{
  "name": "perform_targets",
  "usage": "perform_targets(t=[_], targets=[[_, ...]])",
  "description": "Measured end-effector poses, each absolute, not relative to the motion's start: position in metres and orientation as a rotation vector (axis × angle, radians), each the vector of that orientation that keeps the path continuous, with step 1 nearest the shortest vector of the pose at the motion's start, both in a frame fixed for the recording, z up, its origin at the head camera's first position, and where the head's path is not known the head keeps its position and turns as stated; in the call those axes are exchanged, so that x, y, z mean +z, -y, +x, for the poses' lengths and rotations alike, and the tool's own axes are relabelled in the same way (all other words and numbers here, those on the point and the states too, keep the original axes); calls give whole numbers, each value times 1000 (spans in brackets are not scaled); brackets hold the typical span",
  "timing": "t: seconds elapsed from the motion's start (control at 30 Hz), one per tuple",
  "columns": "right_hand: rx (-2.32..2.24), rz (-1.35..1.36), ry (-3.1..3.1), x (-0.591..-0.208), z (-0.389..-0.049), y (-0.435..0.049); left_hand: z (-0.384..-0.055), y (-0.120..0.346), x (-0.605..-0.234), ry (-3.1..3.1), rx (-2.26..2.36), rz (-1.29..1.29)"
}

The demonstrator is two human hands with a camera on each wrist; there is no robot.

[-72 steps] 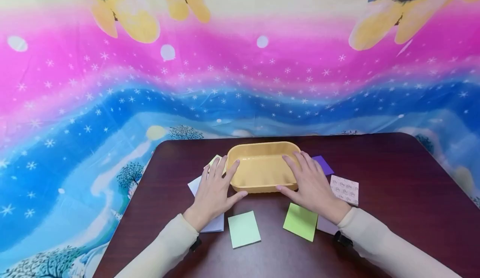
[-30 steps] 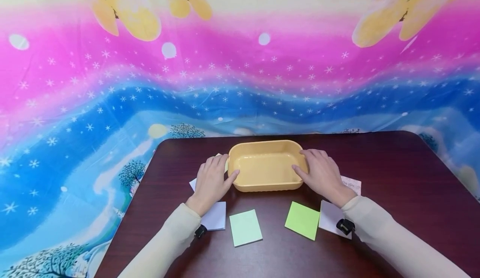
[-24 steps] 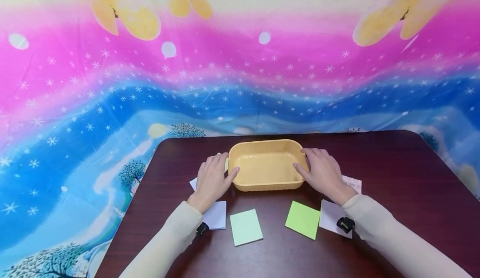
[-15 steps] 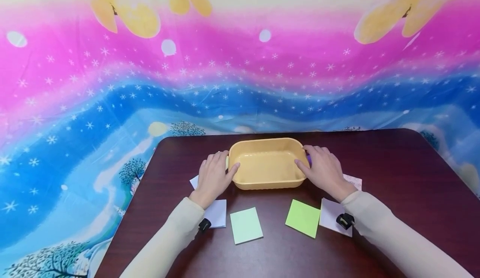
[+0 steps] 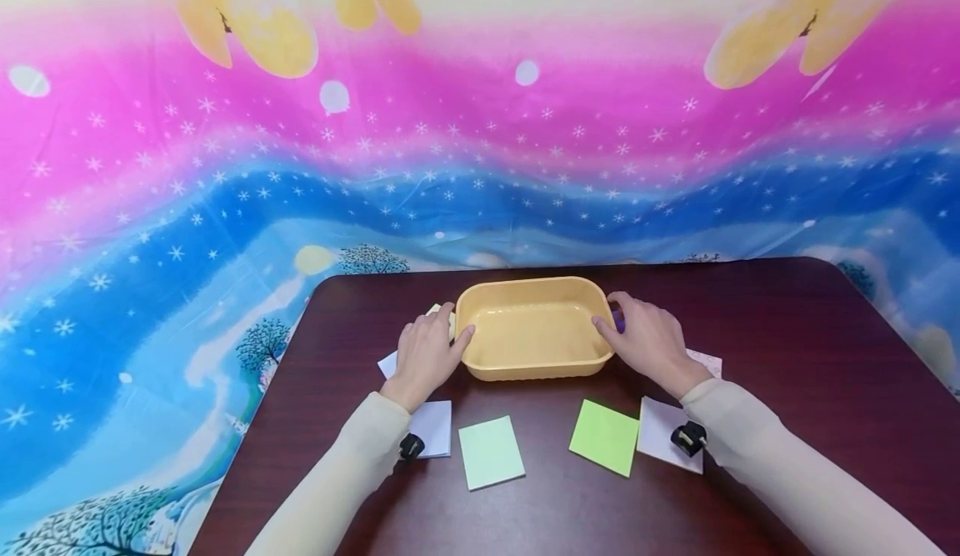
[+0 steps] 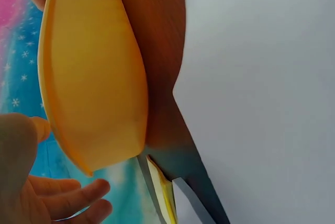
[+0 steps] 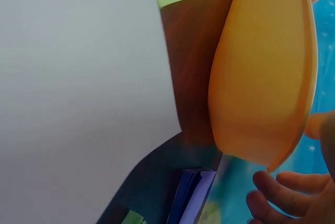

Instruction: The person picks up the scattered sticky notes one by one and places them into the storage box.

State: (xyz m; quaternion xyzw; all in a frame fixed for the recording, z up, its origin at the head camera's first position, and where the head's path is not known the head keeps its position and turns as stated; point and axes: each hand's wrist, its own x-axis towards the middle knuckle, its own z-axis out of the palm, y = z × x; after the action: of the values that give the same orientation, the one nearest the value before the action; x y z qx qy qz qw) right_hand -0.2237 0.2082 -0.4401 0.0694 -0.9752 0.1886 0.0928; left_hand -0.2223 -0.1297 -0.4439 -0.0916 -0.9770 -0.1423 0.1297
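Note:
A yellow plastic basin (image 5: 536, 331) with rounded corners stands near the far side of the table, its inside bare. My left hand (image 5: 427, 352) holds its left end, thumb over the rim and the other fingers outside. At the opposite end my right hand (image 5: 651, 346) holds the basin the same way. In the left wrist view, the fingertips (image 6: 99, 188) are loosely bent close by the basin's corner, with the thumb at the rim. The right wrist view has the fingertips (image 7: 261, 179) just beside the corner too. The hands' backs hide parts of several sticky-note pads.
Pads on the dark wood table (image 5: 555, 506): mint green (image 5: 491, 453), lime green (image 5: 603, 438), pale lilac (image 5: 667, 431), lavender (image 5: 435, 428), patterned pink (image 5: 707, 363), purple (image 5: 619, 320), pale yellow (image 5: 442, 313) and white (image 5: 387, 364). A printed cloth (image 5: 480, 156) hangs behind.
My hands, spread wide over the basin's ends 2.4 s ago, have drawn outward onto its two end rims. In the last half second they shift only slightly; the basin stays in place.

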Motion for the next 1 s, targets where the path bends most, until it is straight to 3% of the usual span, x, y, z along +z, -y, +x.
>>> perform_targets(t=[1.0], targets=[[763,193,2860,-447,-230,-206,-229,123,-448,2854,-335,-281]])
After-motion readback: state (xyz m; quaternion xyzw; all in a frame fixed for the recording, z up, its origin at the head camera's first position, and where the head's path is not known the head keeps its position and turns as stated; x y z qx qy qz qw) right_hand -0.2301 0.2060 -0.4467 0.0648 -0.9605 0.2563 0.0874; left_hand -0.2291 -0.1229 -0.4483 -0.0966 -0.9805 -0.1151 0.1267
